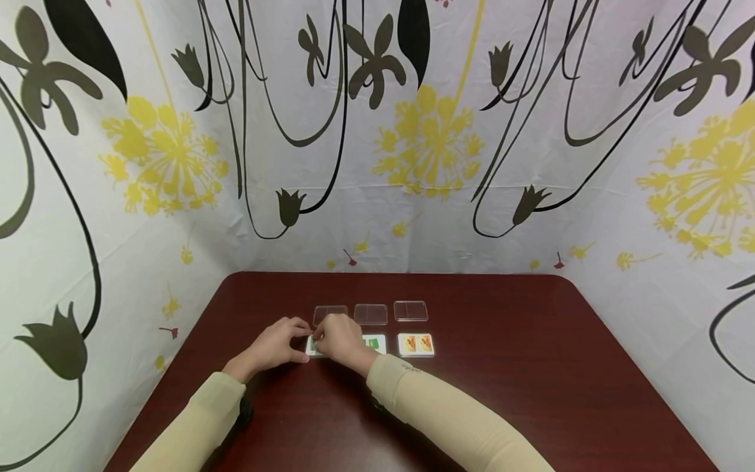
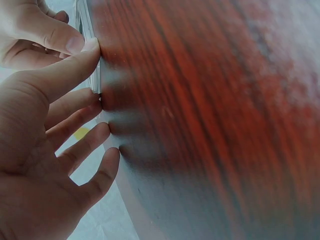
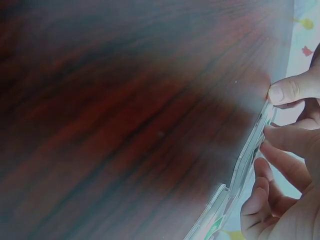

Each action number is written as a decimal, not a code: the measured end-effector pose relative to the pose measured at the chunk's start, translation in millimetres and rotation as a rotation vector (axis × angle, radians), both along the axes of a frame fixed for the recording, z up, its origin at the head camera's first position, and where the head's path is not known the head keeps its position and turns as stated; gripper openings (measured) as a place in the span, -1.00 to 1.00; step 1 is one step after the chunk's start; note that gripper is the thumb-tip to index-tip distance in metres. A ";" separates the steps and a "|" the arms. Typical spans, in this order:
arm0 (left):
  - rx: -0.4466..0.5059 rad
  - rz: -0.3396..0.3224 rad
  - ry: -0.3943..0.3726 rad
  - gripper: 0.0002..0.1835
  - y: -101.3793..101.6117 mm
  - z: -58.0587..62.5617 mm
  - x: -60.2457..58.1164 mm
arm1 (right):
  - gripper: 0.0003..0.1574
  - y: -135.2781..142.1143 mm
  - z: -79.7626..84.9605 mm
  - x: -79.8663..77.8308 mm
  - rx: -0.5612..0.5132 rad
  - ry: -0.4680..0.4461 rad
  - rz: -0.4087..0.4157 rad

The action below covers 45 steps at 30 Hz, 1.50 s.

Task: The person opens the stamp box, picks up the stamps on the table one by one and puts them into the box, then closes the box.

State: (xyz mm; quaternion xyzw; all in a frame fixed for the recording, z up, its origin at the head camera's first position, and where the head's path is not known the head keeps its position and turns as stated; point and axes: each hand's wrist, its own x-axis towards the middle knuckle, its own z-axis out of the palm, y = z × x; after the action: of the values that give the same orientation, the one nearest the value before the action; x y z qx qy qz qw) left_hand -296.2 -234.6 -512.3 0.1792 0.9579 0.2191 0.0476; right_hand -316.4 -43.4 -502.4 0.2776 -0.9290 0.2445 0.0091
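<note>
A thin plastic case [image 1: 309,347] with a green picture lies at the left end of a row on the table. My left hand [image 1: 277,343] holds its left end, thumb at the near corner and forefinger at the far one. The other left fingertips rest near the tabletop in the left wrist view. Over the same case, my right hand [image 1: 343,337] has its thumb [image 3: 275,136] and fingertips close together against the top. What lies between those tips is hidden. Beside it, partly behind the right hand, is another case [image 1: 380,343] with a green picture.
To the right lies a case [image 1: 415,345] with two orange pictures. Behind the row are three clear plastic pieces: left [image 1: 330,309], middle [image 1: 370,314] and right [image 1: 410,311]. A dark red wooden table [image 1: 501,380] meets a flowered cloth [image 1: 448,236] at the back.
</note>
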 end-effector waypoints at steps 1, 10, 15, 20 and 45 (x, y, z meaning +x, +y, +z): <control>0.000 -0.002 0.001 -0.38 0.6 -0.1 0.0 | -0.77 0.7 0.2 0.4 0.000 0.001 0.001; -0.004 -0.009 -0.007 -0.38 4.1 3.3 0.3 | -0.69 15.0 9.0 -10.0 -0.006 0.016 0.031; -0.016 -0.005 -0.026 -0.33 2.2 4.7 1.4 | -0.60 26.8 10.2 -14.6 0.095 -0.017 0.050; -0.011 -0.034 -0.006 -0.26 1.8 7.7 1.1 | -0.35 35.9 8.6 -13.9 0.252 0.034 0.037; -0.040 -0.035 0.041 -0.47 10.0 2.9 -0.2 | -0.40 46.0 2.2 -12.6 0.249 0.060 0.148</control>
State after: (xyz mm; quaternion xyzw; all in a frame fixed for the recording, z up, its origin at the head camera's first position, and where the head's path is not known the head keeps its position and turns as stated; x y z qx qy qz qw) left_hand -296.4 -224.5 -509.4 0.1995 0.9596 0.1954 0.0353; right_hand -329.0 2.7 -500.1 0.3517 -0.9284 0.1191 -0.0158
